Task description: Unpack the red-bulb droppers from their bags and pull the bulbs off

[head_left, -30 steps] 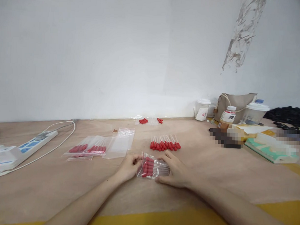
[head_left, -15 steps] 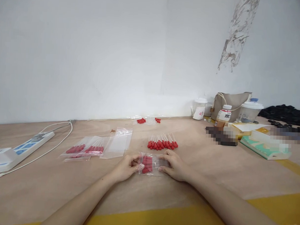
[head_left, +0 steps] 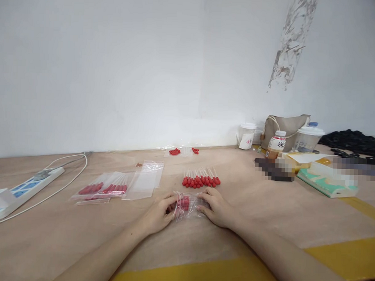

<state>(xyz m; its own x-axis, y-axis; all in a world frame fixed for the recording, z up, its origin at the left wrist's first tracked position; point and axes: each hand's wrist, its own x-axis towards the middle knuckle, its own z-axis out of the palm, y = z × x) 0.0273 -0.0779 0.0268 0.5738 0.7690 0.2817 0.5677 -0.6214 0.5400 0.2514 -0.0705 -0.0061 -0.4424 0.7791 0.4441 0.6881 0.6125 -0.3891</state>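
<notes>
Between my hands is a clear plastic zip bag (head_left: 191, 211) holding several red-tipped sticks (head_left: 183, 203). My left hand (head_left: 161, 211) grips the bag's left end, beside the red tips. At the opposite end, my right hand (head_left: 216, 207) pinches the bag with thumb and fingers. Just beyond the bag lies a row of loose red-tipped sticks (head_left: 201, 182), tips toward me. Filled bags (head_left: 104, 187) of the same sticks rest to the left, and flat clear bags (head_left: 144, 182) lie beside them.
Small red pieces (head_left: 175, 151) lie on plastic by the wall. At left is a power strip (head_left: 28, 188) with a white cable (head_left: 77, 179). On the right stand a lidded cup (head_left: 246, 136), a bottle (head_left: 276, 145), a grey bag (head_left: 288, 129) and a green-white box (head_left: 327, 180).
The bag in my hands has crumpled and turned slightly, and my left thumb has shifted off its front face. The whole view has moved a little to the right.
</notes>
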